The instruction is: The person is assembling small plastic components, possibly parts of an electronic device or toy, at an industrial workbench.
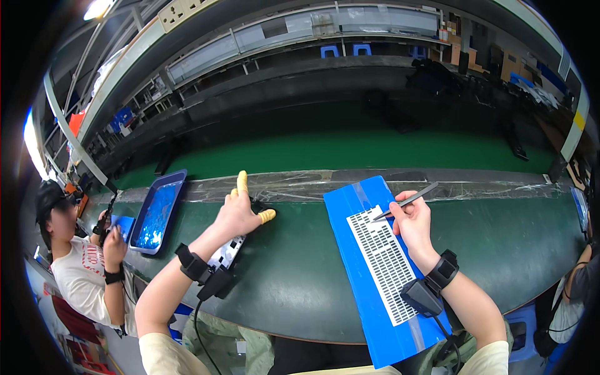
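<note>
My right hand (412,222) pinches slim grey tweezers (412,201). Their tips rest at the upper part of a white sheet (382,265) covered with rows of small dark rectangular pieces; some spots near its top are bare white. The sheet lies on a blue board (350,269) with clear tape at both ends. My left hand (239,212) is spread over the table, with yellow finger covers on the index finger and thumb. Beside its palm is a dark object (257,205), partly hidden. A white piece with dark spots (228,251) lies beneath my left wrist.
A dark blue tray (181,187) holding shiny blue items stands left of my left hand. A co-worker (87,262) sits at the far left, hands raised. A taped dark strip (300,184) crosses the green table (294,262). Another person (572,287) is at the right edge.
</note>
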Motion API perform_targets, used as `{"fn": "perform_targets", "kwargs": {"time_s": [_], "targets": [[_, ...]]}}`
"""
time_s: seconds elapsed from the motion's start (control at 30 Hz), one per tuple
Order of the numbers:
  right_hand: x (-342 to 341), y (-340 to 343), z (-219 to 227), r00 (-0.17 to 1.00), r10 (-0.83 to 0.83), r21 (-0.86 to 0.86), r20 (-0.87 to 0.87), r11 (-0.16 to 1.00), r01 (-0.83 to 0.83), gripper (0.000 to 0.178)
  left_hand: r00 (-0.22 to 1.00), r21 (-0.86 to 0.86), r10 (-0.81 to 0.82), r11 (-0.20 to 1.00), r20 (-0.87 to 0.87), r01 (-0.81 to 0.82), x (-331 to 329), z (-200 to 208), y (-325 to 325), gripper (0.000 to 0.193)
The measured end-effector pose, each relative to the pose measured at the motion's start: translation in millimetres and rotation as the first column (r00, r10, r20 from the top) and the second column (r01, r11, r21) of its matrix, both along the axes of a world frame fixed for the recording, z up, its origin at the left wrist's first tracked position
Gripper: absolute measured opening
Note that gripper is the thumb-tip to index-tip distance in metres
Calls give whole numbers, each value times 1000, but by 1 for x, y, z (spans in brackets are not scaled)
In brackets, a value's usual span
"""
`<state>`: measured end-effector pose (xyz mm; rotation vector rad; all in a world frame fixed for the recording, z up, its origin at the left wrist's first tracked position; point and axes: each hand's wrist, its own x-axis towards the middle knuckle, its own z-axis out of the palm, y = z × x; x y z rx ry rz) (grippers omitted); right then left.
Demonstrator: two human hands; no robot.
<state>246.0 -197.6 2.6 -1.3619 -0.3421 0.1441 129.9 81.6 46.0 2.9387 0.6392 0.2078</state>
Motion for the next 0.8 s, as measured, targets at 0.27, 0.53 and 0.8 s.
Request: {"fn": "perform_targets", "kwargs": {"time_s": [0.27, 0.53, 0.8], "targets": [[1, -2, -1, 999, -46, 22, -22, 999, 47, 13, 973, -7, -57, 998, -224, 56, -44, 24, 0, 103], [-1, 6, 5, 999, -31, 19, -33, 999, 32, 12, 988, -209, -36, 978, -150, 4, -73, 31, 2, 104], [-1, -7, 0, 997, -39, 68, -62, 997, 43, 13, 986, -130, 134, 984, 102, -120, 121, 16, 62, 102]]}}
